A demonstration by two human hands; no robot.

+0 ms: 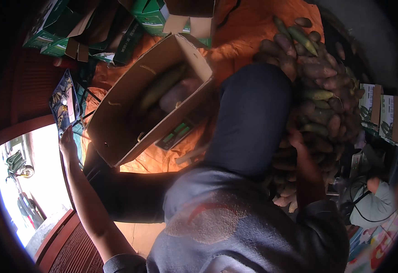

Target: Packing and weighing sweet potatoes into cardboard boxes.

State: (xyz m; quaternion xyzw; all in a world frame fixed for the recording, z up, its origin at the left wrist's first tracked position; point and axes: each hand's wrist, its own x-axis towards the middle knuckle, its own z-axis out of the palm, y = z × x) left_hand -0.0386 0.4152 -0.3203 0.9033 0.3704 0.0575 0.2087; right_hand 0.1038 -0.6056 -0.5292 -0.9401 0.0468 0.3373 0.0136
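My left hand [67, 139] is raised at the left, its fingers stretched up beside the lower edge of a dark patterned panel [64, 107]; nothing shows in its grasp. My right hand [295, 137] reaches past my right knee into a heap of long green and reddish-brown root vegetables [319, 70]. Shadow and blur hide its fingers, so whether it holds one cannot be told. Between my legs and the far boxes, an uncovered cardboard box [117, 113] sits tilted in view, with a few large root vegetables [178, 95] inside. A scale [176, 134] with green-lit displays shows beside the box.
Green printed boxes [149, 16] stand at the far left, and more cartons [391, 118] at the right. An orange sheet [240, 27] covers the floor. A dark red slatted wooden seat [67, 248] lies at the lower left. Another person [372, 202] is at the right.
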